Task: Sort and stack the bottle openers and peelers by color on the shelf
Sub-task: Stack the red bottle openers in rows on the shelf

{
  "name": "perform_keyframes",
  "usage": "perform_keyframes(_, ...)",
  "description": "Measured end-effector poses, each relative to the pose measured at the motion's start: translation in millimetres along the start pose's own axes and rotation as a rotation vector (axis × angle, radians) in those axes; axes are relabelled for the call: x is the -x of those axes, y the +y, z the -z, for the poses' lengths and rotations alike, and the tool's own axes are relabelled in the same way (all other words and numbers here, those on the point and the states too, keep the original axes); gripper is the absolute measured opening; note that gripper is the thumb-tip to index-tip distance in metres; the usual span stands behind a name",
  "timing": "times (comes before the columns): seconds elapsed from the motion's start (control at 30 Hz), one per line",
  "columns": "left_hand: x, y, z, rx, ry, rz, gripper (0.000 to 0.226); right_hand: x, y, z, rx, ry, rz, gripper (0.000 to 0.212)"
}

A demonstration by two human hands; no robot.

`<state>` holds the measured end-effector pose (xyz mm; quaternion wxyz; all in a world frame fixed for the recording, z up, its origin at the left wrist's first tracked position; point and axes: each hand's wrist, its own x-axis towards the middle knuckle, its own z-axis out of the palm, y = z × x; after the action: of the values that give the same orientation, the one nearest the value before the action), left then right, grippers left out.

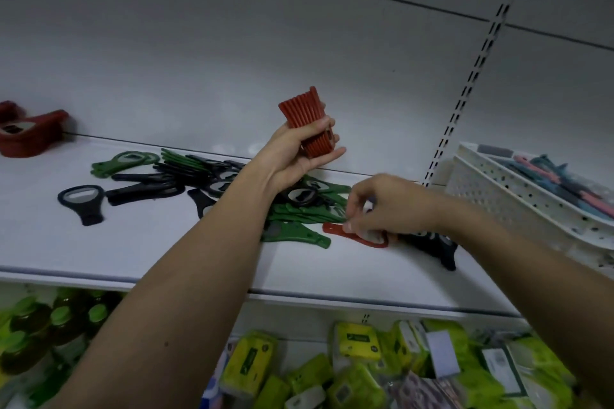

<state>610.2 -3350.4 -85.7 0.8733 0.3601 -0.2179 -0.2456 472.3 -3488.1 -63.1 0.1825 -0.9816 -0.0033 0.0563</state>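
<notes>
Left hand (299,149) fingers around red opener stack (307,116) (upright); right hand (382,206) pinching loose red opener (357,236).

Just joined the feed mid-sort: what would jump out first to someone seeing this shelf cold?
First, the red stack of openers held up in the left hand above mid-shelf. Next, the right hand, whose fingers pinch a single red opener lying on the shelf. Behind the arms, green and black openers lie jumbled; a white basket sits at right.
</notes>
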Motion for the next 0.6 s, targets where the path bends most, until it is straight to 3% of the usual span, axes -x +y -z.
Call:
perform_keyframes(0.1,-3,-1,3,0.015,0.036,-0.008,0.025,-3,11,-11,0.123,0.058,0.042,0.029)
perform_keyframes(0.37,5,-8,-2,-0.084,0.095,0.042,0.018,9,18,-23,-0.069,0.106,0.088,0.017)
perform_keyframes(0.6,35,4,-13,-0.191,0.155,0.008,0.026,45,9,8,-0.778,0.485,0.108,0.014)
